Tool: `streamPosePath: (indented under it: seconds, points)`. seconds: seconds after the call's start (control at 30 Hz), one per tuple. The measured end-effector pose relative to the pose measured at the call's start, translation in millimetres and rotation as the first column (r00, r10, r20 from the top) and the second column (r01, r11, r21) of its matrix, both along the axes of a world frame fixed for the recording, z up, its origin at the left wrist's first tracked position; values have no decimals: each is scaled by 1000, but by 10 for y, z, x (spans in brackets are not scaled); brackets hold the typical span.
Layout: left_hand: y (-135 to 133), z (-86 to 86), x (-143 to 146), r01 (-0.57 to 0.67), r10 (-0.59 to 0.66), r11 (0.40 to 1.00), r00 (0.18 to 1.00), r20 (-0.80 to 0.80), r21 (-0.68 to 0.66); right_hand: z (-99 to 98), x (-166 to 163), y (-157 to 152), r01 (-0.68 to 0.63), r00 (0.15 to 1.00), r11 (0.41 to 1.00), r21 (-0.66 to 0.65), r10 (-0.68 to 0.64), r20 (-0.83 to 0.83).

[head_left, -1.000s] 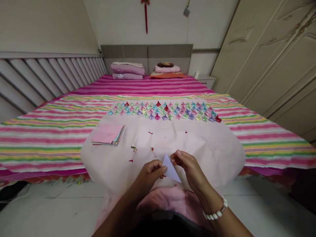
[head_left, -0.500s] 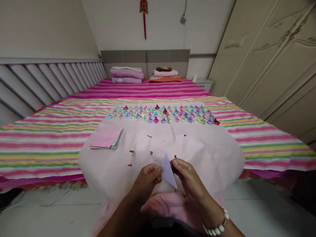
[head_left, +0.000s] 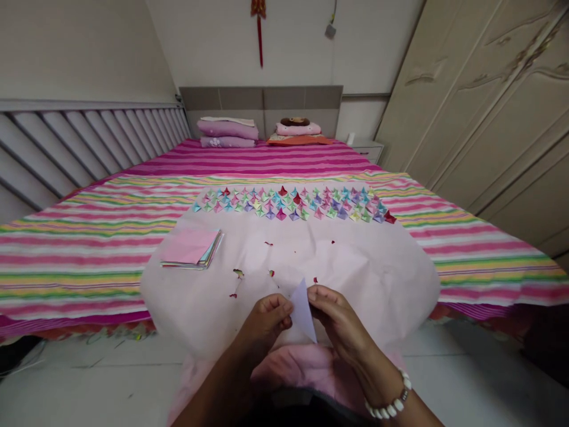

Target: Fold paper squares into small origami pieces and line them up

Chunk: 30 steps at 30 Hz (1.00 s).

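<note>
Both my hands pinch a small pale lavender folded paper [head_left: 303,311], a triangle held upright between them over the near edge of the bed. My left hand [head_left: 267,320] grips its left edge with thumb and fingers closed. My right hand [head_left: 338,323], with a white bead bracelet on the wrist, pinches the right edge. Under them lies a large pale pink sheet [head_left: 377,279] spread on the striped bedspread.
Rows of several small coloured folded paper pieces [head_left: 291,203] line the far edge of the pink sheet. A stack of coloured square papers [head_left: 192,248] lies to the left. Tiny paper scraps [head_left: 239,274] dot the sheet. Pillows [head_left: 229,130] sit by the headboard; a wardrobe [head_left: 489,101] stands right.
The folded paper has turned from a wider tilted triangle to a narrower upright one, and my hands have drawn closer together around it. The view shifted slightly.
</note>
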State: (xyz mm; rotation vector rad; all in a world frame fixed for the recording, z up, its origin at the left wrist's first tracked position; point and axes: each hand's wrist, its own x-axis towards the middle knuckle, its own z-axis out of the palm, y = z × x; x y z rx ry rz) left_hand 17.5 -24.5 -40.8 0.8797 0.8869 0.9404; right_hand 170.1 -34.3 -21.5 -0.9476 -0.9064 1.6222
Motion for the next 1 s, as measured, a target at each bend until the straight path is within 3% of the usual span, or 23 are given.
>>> streamPosePath:
  seconds: [0.3,0.57,0.7,0.8,1.0]
  points:
    - [45,62,-36,-46,69,994,966,-249,98,-38,26,26,-54,991,998,32,49,128]
    - [16,4,63,-119,214,955,911,-352,273,-169,-35,64,57,884,964,261,-171,436]
    - [-69,76,129,-53,233,924,863,-448,379,-149,-80,32,44,766,915,402,-289,574]
    - [-105,118,157,44,256,893,769,-585,449,-128,-93,10,18,704,859,511,-374,604]
    - [-60,90,139,158,334,833,621,-709,531,-100,-101,-2,24,668,805,592,-454,590]
